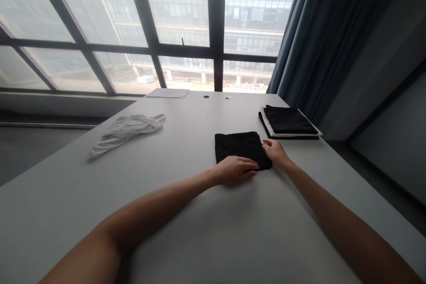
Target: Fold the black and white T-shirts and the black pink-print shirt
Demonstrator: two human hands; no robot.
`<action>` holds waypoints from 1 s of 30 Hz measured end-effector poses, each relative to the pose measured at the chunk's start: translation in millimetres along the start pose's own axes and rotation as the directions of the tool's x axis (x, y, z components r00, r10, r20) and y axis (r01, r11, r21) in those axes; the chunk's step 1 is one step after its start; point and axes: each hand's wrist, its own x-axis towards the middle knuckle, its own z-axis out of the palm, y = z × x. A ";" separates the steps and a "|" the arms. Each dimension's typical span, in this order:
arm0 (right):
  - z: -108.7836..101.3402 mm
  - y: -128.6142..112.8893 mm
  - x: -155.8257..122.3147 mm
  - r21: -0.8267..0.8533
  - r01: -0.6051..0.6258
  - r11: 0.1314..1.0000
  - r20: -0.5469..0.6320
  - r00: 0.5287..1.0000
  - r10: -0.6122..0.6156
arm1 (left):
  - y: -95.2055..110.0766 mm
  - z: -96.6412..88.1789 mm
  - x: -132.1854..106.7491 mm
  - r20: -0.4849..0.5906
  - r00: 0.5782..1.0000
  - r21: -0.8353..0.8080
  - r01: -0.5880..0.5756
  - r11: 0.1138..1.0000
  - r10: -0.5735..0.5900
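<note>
A black folded cloth (pixel 238 144), roughly square, lies flat on the white table in front of me. My left hand (pixel 234 169) rests across its near edge, palm down, with the fingers stretched out to the right. At the cloth's right edge is my right hand (pixel 274 151), its fingers bent in and closed on the border. The fingertips of that hand are partly hidden, and what exactly lies between them is hard to see.
On the right stands a stack of folded black and white cloths (pixel 291 120). A crumpled white cloth (pixel 131 131) lies on the left of the table (pixel 186 142). Papers (pixel 168 93) lie at the far edge, before large windows. A blue curtain (pixel 299 44) hangs at right.
</note>
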 end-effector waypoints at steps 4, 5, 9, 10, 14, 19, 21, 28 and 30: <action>-13.5 -14.1 -9.1 0.120 -0.149 0.982 0.144 0.981 0.131 | -29.1 -31.7 -1.6 -0.209 0.898 0.001 0.395 0.919 -0.387; -17.1 -17.7 -11.2 0.163 -0.215 0.963 0.201 0.963 0.181 | -39.7 -39.9 -4.5 -0.218 0.840 -0.033 0.502 0.864 -0.496; -29.5 -27.6 -13.3 0.256 -0.396 0.882 0.360 0.886 0.293 | -68.7 -60.9 -26.5 -0.176 0.671 -0.237 0.681 0.693 -0.720; -31.6 -28.3 -12.0 0.268 -0.421 0.866 0.383 0.872 0.305 | -69.7 -62.7 -33.4 -0.131 0.648 -0.371 0.670 0.643 -0.751; -33.8 -25.6 -4.7 0.282 -0.493 0.823 0.477 0.816 0.326 | -52.1 -61.5 -55.5 0.208 0.614 -0.897 0.431 0.102 -0.761; -26.6 -22.1 -1.9 0.269 -0.518 0.812 0.495 0.797 0.345 | -22.9 -50.7 -59.2 0.262 0.578 -0.957 0.257 -0.132 -0.773; -23.9 -22.1 -2.9 0.274 -0.516 0.812 0.513 0.793 0.331 | -18.3 -44.1 -55.1 0.232 0.548 -0.968 0.215 -0.132 -0.803; -25.1 -16.9 -9.6 0.532 -0.509 0.677 0.615 0.782 0.105 | -22.8 -13.3 -27.9 0.071 0.578 -0.978 0.200 0.057 -0.813; -30.1 -13.2 -10.2 0.594 -0.469 0.653 0.600 0.800 0.028 | -23.3 -6.5 -19.7 0.057 0.580 -0.977 0.198 0.073 -0.812</action>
